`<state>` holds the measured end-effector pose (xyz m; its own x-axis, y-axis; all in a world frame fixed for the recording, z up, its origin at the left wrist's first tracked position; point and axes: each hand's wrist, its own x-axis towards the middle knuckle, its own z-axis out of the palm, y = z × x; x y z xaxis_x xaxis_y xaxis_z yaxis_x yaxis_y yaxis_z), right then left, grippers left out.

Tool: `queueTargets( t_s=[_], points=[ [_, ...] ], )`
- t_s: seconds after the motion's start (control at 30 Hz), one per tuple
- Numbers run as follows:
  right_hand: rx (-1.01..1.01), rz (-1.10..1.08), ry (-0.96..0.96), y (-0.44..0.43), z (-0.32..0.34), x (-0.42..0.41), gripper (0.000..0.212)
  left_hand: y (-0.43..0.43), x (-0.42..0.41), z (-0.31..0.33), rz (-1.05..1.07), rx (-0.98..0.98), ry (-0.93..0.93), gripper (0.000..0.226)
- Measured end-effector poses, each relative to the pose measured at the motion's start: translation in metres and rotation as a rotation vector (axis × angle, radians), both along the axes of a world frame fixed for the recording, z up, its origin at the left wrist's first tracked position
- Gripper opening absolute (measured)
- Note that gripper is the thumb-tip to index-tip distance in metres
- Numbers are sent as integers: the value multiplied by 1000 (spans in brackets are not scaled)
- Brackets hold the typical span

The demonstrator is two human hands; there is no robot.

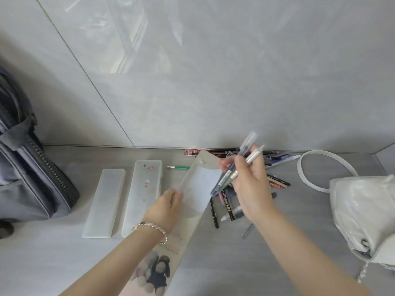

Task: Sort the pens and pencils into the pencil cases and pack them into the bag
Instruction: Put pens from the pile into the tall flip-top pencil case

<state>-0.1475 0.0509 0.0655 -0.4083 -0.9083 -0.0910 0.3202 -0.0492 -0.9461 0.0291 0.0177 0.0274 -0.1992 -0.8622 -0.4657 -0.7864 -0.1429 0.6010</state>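
My left hand (165, 207) grips the side of a translucent pencil case (195, 189), which is tilted up with its open flap at the top and a cartoon print at its near end. My right hand (249, 184) holds a bunch of pens (245, 161) at the case's open mouth, their lower tips touching its rim. Two more frosted pencil cases lie flat on the left: a plain one (105, 202) and one with small coloured prints (143, 189). Loose pens and pencils (226, 205) lie scattered under and behind my right hand.
A dark grey zipped bag (27, 167) stands at the far left. A white handbag (363, 212) with a looped strap (320, 165) sits at the right. A green pen (178, 167) lies alone behind the cases. The grey wall rises just beyond the pens.
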Motion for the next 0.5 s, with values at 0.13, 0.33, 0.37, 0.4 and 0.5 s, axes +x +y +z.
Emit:
queueTargets(
  t_s=[0.13, 0.33, 0.37, 0.4, 0.5],
  points=[
    [111, -55, -151, 11, -7, 23, 22, 15, -15, 8, -65, -44, 100, 29],
    [153, 16, 373, 31, -28, 24, 47, 23, -17, 8, -65, -42, 127, 33],
    [125, 31, 568, 32, -29, 25, 36, 23, -17, 7, -60, -45, 128, 33],
    [99, 76, 755, 32, -31, 27, 27, 24, -18, 7, -56, -50, 130, 33],
    [0, 257, 1215, 31, -43, 26, 33, 21, -20, 6, -33, -64, 122, 34]
  ],
)
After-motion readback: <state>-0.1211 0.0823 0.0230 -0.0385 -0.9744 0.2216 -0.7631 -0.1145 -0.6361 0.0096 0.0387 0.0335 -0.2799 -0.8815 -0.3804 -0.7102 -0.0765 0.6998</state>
